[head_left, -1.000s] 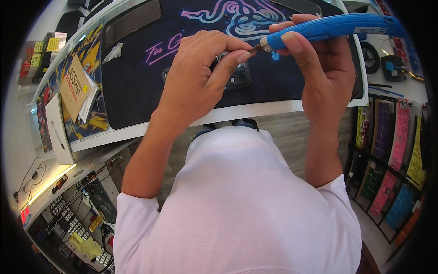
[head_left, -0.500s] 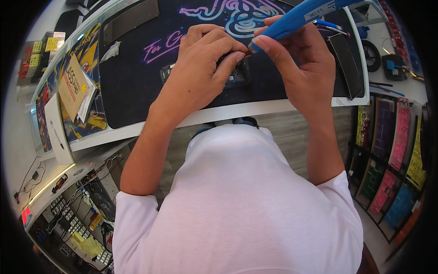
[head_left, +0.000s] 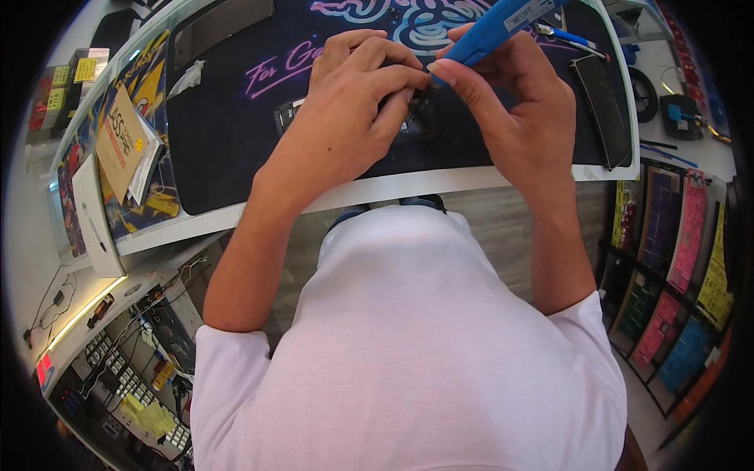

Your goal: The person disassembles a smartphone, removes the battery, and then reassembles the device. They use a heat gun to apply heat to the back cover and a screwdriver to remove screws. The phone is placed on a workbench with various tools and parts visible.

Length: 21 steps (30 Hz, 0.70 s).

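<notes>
My right hand (head_left: 530,118) grips a thick blue handheld tool (head_left: 493,38), pinched low between thumb and fingers. The tool slants down to the left, its tip close to my left fingertips. My left hand (head_left: 345,110) hovers over a dark, opened-up device (head_left: 284,118), its fingers curled and thumb drawn in. Whatever those fingers pinch is hidden or too small to name. Parts of the device show on both sides of the left hand; the middle is covered.
A black desk mat (head_left: 228,141) with a bright printed design covers the table. Dark flat panels lie at its upper left (head_left: 224,31) and right edge (head_left: 601,110). A blue pen-like tool (head_left: 569,37) rests at the upper right. Booklets (head_left: 126,149) sit on the left, shelving (head_left: 667,267) on the right.
The blue tool's tip has shifted slightly, closer to my left fingertips. Both hands keep nearly the same place, and the view has moved a little.
</notes>
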Tool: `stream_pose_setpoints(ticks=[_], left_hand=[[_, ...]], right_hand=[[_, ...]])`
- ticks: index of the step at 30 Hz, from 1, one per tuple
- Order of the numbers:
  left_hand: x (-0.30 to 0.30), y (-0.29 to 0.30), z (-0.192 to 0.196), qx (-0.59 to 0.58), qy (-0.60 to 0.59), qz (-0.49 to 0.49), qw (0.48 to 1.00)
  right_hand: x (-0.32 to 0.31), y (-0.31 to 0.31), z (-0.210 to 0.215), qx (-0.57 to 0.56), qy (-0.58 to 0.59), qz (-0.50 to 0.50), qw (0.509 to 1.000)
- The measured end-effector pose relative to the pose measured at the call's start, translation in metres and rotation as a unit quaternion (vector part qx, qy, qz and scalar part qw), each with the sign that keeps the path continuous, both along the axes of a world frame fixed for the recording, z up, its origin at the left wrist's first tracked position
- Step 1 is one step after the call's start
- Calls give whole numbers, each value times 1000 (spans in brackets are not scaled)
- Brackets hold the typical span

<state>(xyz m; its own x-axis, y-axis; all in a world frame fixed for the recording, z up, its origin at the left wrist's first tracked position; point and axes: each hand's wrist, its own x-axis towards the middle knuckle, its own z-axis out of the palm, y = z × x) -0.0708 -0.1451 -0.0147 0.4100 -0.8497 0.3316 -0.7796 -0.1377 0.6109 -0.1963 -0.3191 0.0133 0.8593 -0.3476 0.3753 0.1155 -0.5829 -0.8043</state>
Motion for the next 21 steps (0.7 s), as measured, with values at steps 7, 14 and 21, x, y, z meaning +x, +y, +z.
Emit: stream_pose_setpoints(ticks=[7,14,21], left_hand=[[1,0,-2,-5,-2,4,1000],[1,0,-3,-8,-9,5,1000],[0,0,-3,-8,-12,7,1000]], right_hand=[[1,0,-3,-11,-3,2,1000],[3,1,-6,-29,-34,-6,999],[0,2,-4,-23,-11,-12,1000]])
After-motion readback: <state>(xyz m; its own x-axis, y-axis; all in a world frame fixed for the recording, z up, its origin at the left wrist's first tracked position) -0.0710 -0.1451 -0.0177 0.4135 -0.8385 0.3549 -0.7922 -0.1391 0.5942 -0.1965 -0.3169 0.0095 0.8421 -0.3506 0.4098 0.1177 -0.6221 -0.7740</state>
